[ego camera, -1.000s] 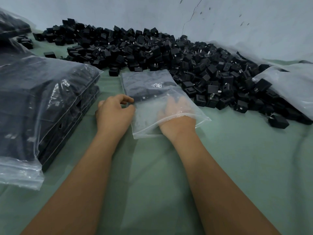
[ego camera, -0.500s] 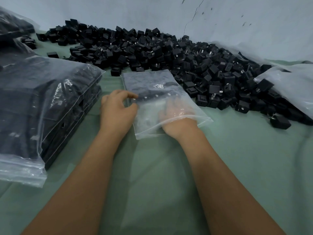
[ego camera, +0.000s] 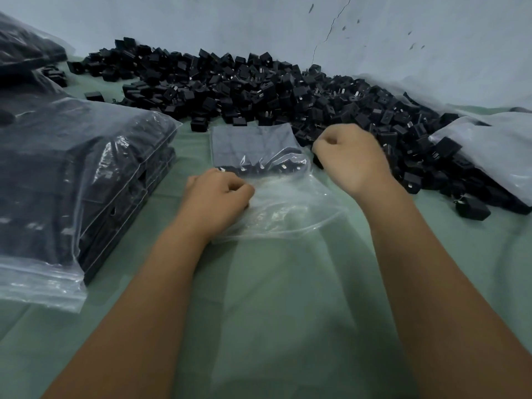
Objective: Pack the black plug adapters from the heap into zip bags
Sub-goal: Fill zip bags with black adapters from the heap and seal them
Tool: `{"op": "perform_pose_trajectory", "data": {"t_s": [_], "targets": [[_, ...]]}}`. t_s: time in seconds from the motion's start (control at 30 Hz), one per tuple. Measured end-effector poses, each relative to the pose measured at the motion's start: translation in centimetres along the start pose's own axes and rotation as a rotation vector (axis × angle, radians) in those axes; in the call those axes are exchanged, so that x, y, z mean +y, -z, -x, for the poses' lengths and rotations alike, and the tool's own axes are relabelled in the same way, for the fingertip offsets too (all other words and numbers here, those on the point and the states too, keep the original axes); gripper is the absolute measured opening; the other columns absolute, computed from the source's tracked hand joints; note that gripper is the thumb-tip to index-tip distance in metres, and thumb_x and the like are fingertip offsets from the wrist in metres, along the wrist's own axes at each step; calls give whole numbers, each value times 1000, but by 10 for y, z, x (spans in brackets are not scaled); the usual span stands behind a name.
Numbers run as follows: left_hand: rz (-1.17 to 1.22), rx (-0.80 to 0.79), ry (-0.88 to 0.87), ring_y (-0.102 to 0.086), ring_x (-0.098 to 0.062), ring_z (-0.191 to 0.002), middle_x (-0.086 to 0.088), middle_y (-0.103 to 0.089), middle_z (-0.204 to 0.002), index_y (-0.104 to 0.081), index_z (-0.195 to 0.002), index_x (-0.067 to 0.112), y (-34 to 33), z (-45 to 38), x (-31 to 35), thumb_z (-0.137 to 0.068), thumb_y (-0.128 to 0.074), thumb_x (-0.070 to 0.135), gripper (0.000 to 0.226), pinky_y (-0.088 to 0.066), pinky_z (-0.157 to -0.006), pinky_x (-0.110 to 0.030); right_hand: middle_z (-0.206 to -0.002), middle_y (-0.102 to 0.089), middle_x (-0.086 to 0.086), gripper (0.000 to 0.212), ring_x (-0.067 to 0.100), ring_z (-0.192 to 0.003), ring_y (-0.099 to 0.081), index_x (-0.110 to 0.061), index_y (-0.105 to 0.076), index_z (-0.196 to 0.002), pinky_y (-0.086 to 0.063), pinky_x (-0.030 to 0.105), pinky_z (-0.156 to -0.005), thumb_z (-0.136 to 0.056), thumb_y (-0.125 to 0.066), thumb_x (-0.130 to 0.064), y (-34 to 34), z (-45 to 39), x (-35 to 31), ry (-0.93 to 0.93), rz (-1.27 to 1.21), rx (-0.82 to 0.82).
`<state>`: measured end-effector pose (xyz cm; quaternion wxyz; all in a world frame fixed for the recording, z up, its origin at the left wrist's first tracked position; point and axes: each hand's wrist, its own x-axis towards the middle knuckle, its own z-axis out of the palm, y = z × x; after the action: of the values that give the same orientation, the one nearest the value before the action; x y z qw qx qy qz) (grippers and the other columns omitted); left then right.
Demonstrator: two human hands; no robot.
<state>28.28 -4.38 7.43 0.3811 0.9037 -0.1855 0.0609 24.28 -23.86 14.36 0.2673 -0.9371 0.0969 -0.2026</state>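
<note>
Closest in, both forearms reach out over the green surface (ego camera: 273,326) toward the zip bag (ego camera: 276,203), which is the thing to steer by here. The left hand (ego camera: 216,197) sits on the bag's left edge with its fingers curled, pinching the plastic near the mouth as far as I can tell. The right hand (ego camera: 352,156) is up off the bag's right side, at the edge of the heap (ego camera: 259,90), fingers balled tight. Whether there's an adapter inside that fist I honestly can't tell, nothing black pokes out.

Progress-wise: this bag is barely started. There's a single row of adapters (ego camera: 259,168) lined up inside it, prongs facing me, and the near half of the bag is just empty crumpled plastic. Past the row, the bag's far end looks grey and flat, so I can't say what's under there.

Left of the bag is a stack of filled bags (ego camera: 86,180), so a fair chunk is done already, though its left side runs out of frame and glare makes counting hopeless. Another dark bag (ego camera: 26,53) sits further back on that side, also cut off.

Behind and right of the bag, the heap is still huge, stretching along the wall (ego camera: 259,21). Loads left to go. A white sheet (ego camera: 489,151) on the right covers part of it, so the real size is anyone's guess.
</note>
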Motion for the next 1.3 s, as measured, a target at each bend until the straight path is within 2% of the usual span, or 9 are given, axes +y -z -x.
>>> {"op": "perform_pose_trajectory", "data": {"t_s": [0.1, 0.2, 0.37, 0.67, 0.8, 0.9, 1.03, 1.17, 1.3], "targets": [[52, 86, 91, -63, -26, -79, 3, -69, -65, -67, -64, 12, 2, 0, -4, -78, -44, 44, 42, -47, -94, -42, -104, -58, -4, 22, 7, -83, -56, -24, -63, -107, -41, 23, -67, -88, -54, -22, -27, -8, 21, -45, -137, -136], [-2, 146, 61, -60, -25, -75, 1, -64, -62, -68, -70, 14, 0, -1, -5, -87, -53, 35, 31, -45, -92, -41, -115, -43, -5, 41, 7, -91, -51, -28, -54, -126, -37, 17, -71, -86, -58, -19, -53, -4, 34, -24, -82, -187], [-86, 239, 32, -48, -24, -110, 1, -66, -104, -74, -91, 22, -1, -7, -9, -90, -58, 25, 17, -37, -95, -37, -110, -41, -2, 39, 22, -109, -45, -37, -58, -121, -43, 36, -92, -84, -64, -26, -54, -6, 34, 81, 141, -143], [145, 259, 135, -47, -17, -117, 6, -52, -115, -69, -96, 26, -1, -8, -9, -91, -59, 18, 14, -36, -93, -29, -108, -46, 8, 15, 26, -100, -41, -10, -58, -98, -32, 33, -85, -86, -51, -15, -65, 4, 16, 186, 607, 60], [209, 222, 127, -50, -5, -101, 8, -53, -116, -67, -96, 27, -3, -7, -10, -90, -59, 18, 14, -35, -80, -15, -110, -44, 6, 32, 27, -107, -37, -25, -62, -115, -30, 35, -91, -85, -53, -20, -66, 4, 15, 137, 405, -65], [206, 208, 108, -50, -3, -98, 8, -53, -114, -66, -97, 29, -3, -7, -11, -90, -59, 17, 15, -30, -78, -5, -107, -47, 0, 32, 24, -110, -42, -40, -68, -105, -34, 38, -100, -84, -56, -19, -60, 1, 23, 19, 46, -119], [195, 215, 106, -49, -2, -98, 8, -54, -115, -66, -96, 29, -3, -8, -12, -90, -59, 16, 16, -28, -78, -2, -114, -53, -1, 27, 17, -101, -55, -26, -68, -105, -47, 33, -91, -84, -56, -15, -59, -3, 36, -148, -208, 35], [187, 214, 99, -48, 11, -90, 8, -54, -114, -65, -95, 29, -4, -8, -12, -89, -60, 15, 16, -29, -73, 4, -123, -56, -8, 46, 8, -106, -53, -26, -54, -130, -43, 24, -90, -86, -53, -13, -63, -6, 43, -176, -351, -84], [189, 207, 99, -45, 20, -87, 8, -53, -112, -66, -95, 28, -4, -8, -13, -89, -59, 14, 17, -28, -70, 7, -129, -55, -11, 50, 3, -98, -54, -35, -52, -131, -46, 24, -86, -85, -53, -13, -64, -3, 45, -130, -331, -72]]}}
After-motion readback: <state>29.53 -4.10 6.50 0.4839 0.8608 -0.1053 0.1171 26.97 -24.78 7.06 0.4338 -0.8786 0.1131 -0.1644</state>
